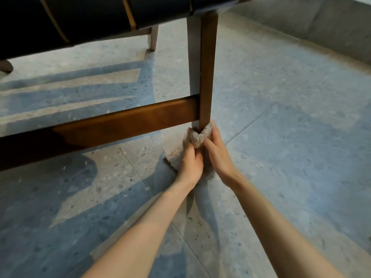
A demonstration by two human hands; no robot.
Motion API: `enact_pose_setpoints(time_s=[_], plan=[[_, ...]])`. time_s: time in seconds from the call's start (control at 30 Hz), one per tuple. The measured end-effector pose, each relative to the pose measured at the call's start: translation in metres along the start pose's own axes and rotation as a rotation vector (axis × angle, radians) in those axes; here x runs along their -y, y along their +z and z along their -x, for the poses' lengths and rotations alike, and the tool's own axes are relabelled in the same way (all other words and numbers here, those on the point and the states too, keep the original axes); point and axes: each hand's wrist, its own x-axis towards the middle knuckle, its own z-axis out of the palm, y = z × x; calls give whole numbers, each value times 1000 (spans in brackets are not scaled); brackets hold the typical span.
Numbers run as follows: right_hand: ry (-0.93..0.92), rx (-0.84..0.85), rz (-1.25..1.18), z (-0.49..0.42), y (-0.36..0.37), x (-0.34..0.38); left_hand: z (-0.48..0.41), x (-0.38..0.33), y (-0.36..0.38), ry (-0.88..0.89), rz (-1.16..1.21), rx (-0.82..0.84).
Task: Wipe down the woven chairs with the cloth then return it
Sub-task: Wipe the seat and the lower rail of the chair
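A grey fluffy cloth (198, 136) is wrapped round the bottom of a brown wooden chair leg (207, 73), close to the floor. My left hand (191, 161) grips the cloth from the left, and my right hand (217, 151) grips it from the right, both curled round the leg. A wooden crossbar (112, 127) joins the leg and runs off to the left. The dark underside of the chair seat (96, 15) with tan straps fills the top of the view. The foot of the leg is hidden behind the cloth and my hands.
The floor (291, 137) is grey speckled terrazzo tile with bluish shadows. Another chair leg (153, 38) stands further back, and a third foot (6, 66) shows at the left edge. A grey raised edge (337, 31) runs along the top right.
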Motion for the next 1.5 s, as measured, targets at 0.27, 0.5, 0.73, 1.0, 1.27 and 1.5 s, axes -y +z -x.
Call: enact_pose_setpoints(time_s=[0.27,0.5,0.73,1.0,1.27,1.5], plan=[[-109,-62,75,-13,5,22,-8,-21,0,-51,105,-84],[102,-69,197,21,-2,-7,20,-9,-5,-286,-327,91],[54,-160,333,55,-16,21,45,-44,-33,-181,-386,257],[-171,-108,348,88,-10,113,81,-129,-93,28,-438,349],[-281,230,330,106,25,199,125,-208,-195,179,-472,439],[-427,410,301,108,68,245,148,-235,-253,266,-508,325]])
